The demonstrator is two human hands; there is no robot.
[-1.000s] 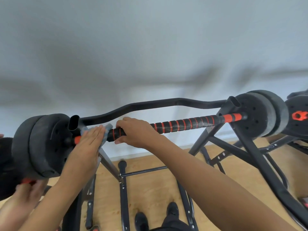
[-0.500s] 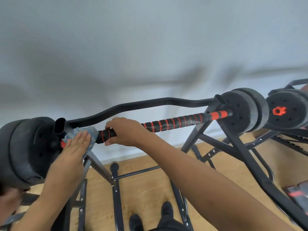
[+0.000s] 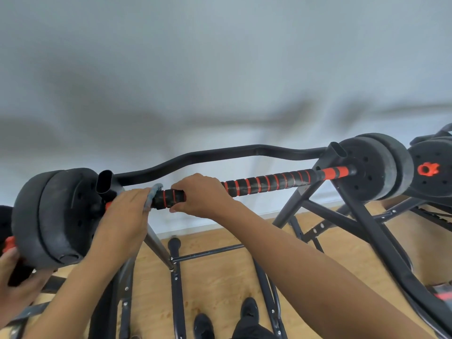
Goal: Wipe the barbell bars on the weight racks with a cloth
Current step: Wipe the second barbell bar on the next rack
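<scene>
A black barbell bar [image 3: 264,184] with red stripes lies across a black rack [image 3: 362,216]. Dark weight plates sit on both ends, the left plates [image 3: 53,216] and the right plates [image 3: 374,165]. My left hand [image 3: 124,216] wraps a blue-grey cloth [image 3: 152,194] over the bar's left end, just inside the left plates. My right hand [image 3: 200,199] grips the bar right beside the cloth, fingers curled over the top.
A curved black bar [image 3: 220,155] runs behind the barbell, close to the white wall. Another person's hand [image 3: 12,285] holds a black and red piece at the bottom left. Rack legs [image 3: 176,277] and my shoes [image 3: 249,311] stand on the wooden floor.
My left hand went from pressing the cloth with flat fingers to curling over it on the bar. The right hand kept its grip. The view shifted slightly.
</scene>
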